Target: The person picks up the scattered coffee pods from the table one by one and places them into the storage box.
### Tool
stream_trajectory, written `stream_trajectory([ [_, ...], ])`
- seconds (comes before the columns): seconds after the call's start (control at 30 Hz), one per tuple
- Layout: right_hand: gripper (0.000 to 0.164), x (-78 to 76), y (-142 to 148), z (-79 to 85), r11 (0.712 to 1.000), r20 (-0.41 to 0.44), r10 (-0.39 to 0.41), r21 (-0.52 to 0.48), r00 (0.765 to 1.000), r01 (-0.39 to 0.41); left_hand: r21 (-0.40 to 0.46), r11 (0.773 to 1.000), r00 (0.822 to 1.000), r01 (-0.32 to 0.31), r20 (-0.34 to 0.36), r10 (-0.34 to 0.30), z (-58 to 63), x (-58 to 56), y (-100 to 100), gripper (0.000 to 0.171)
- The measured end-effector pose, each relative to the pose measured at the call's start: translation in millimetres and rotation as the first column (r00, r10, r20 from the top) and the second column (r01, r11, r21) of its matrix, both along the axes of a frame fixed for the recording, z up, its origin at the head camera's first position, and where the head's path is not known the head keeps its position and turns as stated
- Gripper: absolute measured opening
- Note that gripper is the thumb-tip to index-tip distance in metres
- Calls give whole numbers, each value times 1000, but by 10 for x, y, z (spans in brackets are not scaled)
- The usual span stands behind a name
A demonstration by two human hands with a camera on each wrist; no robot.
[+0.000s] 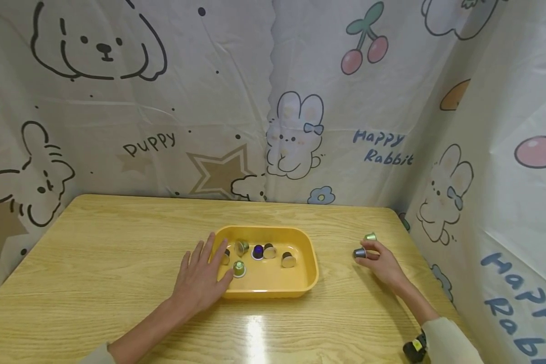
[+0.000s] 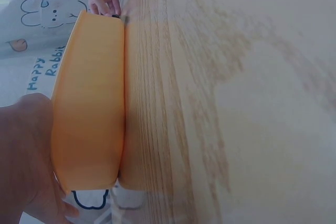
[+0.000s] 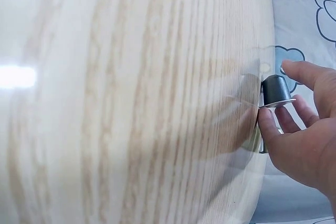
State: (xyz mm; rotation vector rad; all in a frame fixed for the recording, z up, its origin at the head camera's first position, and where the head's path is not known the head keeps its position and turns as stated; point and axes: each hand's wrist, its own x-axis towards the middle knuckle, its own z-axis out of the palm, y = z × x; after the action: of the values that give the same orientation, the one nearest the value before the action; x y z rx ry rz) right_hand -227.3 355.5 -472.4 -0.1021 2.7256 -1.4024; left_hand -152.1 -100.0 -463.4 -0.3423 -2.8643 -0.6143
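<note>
My left hand [image 1: 201, 279] rests over the left end of a yellow tray [image 1: 273, 293], its fingers spread and fairly straight. In the left wrist view that hand touches the tray's wall [image 2: 89, 103]. My right hand [image 1: 384, 264] is at the right of the table, with thumb and index finger on either side of a dark grey coffee capsule [image 1: 359, 253]. The right wrist view shows this capsule [image 3: 276, 91] on its side, rim towards the thumb. Just behind the fingers is a green capsule [image 1: 370, 236], partly covered by the hand.
Several capsules lie in the tray, among them a green one [image 1: 238, 269], a purple one [image 1: 258, 252] and a brown one [image 1: 288, 260]. A black device [image 1: 415, 350] sits at the right wrist. Printed curtains [image 1: 236, 101] stand behind and beside the wooden table [image 1: 118, 242].
</note>
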Motion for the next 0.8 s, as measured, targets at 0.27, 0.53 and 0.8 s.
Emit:
stream_trajectory([
  [0.27,49,-51,6,-49,1000,-8,-5,2,1000,5,1,1000,1000,-3,6,3,0,4,-4,67],
  [0.53,43,-64,15,-82,1000,-30,-12,-8,999,12,0,1000,1000,-3,6,3,3,-3,0,67],
  [0.8,30,-76,24,-105,1000,-46,-26,-8,999,26,-5,1000,1000,-4,2,4,8,2,3,67],
])
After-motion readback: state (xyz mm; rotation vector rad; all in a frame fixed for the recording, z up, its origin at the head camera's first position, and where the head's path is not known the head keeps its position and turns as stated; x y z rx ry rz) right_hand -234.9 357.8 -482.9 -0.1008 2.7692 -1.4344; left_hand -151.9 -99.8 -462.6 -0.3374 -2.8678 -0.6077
